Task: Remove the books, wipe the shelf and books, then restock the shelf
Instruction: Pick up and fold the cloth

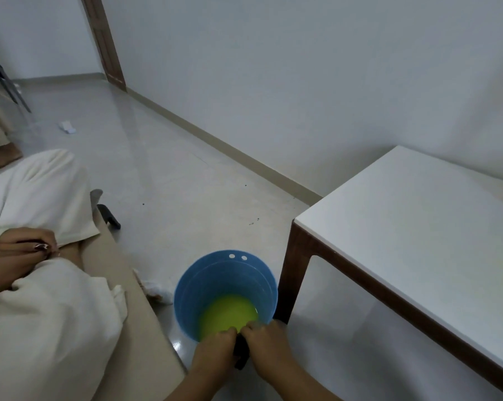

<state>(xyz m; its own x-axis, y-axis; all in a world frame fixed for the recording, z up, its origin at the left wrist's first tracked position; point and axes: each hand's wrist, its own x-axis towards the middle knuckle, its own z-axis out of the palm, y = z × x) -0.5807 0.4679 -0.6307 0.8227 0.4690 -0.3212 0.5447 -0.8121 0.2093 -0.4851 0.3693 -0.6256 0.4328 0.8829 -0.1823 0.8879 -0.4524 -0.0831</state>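
Here my left hand (215, 347) and right hand (266, 341) squeeze a dark cloth (241, 353) between curled fingers. They meet at the six o'clock rim of the blue bucket (212, 277).

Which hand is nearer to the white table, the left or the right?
Right. The right hand is beside the white table leg; the left hand is farther away, on its other side.

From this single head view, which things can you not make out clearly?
- Dark cloth: mostly hidden between left hand and right hand.
- Blue bucket: near rim covered by both hands.
- Books and shelf: out of frame.
- White scrap on the floor: too small.
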